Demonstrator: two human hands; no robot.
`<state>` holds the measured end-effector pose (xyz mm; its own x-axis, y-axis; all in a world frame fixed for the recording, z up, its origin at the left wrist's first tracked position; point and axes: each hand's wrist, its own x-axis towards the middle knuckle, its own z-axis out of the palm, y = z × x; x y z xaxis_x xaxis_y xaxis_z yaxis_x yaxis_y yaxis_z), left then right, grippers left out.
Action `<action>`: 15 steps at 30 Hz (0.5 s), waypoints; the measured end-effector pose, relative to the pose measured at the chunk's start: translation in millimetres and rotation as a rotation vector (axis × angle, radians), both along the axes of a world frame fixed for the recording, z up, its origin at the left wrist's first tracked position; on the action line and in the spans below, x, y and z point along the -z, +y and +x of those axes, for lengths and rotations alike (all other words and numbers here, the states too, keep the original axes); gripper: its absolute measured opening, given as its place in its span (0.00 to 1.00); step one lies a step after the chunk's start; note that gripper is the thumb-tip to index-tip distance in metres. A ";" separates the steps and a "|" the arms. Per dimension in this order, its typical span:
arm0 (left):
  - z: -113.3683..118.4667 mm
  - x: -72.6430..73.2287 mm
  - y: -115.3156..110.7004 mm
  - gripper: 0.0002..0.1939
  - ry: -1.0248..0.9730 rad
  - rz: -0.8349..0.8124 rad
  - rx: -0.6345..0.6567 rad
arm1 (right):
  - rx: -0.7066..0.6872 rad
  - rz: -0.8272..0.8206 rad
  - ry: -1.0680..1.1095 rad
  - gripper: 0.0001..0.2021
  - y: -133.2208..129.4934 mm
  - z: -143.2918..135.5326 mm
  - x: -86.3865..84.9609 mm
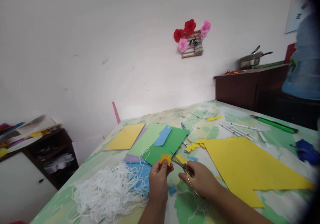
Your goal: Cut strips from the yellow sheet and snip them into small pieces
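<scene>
Between its thumb and fingers, my left hand (160,177) pinches a small yellow-orange piece (166,158). My right hand (200,177) is closed round the gold handles of the scissors (178,160), whose blades are parted close to the right edge of that piece. Under and behind the hands lie green sheets (175,137) with a cut blue strip (163,136) on top. To the left spreads a heap of white string (110,190), over part of a blue sheet (142,174). A large yellow sheet (245,164) with cut edges lies to the right.
White pens (235,130) and a green cutter (275,124) lie at the back right, a dark blue object (306,150) at the right edge. Yellow-orange sheets (126,137) are at the back left. A shelf (53,150) stands left of the patterned table (65,197).
</scene>
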<state>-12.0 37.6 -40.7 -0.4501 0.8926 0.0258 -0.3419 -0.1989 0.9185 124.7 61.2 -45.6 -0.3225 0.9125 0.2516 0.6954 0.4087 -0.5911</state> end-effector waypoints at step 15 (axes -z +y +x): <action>0.0 2.5 -1.4 0.09 0.410 0.003 0.122 | -0.080 -0.034 0.003 0.15 4.1 3.4 3.4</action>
